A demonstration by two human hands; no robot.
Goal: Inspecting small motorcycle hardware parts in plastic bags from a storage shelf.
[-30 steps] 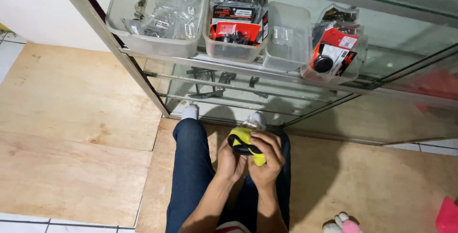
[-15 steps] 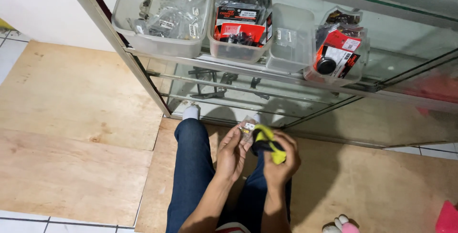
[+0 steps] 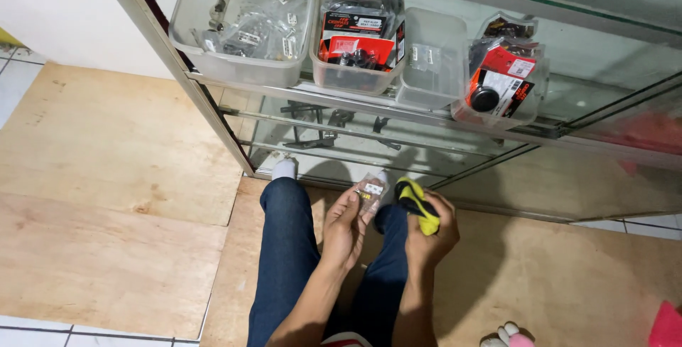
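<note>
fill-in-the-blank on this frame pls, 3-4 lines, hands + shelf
1. The left hand holds a small clear ____ packet.
2. The right hand grips a cloth coloured black and ____.
3. The clear plastic bins sit on a ____ shelf of the display case.
4. The person's legs are in blue ____.

Missing words: plastic; yellow; glass; jeans

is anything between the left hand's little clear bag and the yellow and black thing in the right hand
Nothing visible. The left hand holds the small clear bag beside the yellow and black item in the right hand, with only an open gap over the jeans between them.
</note>
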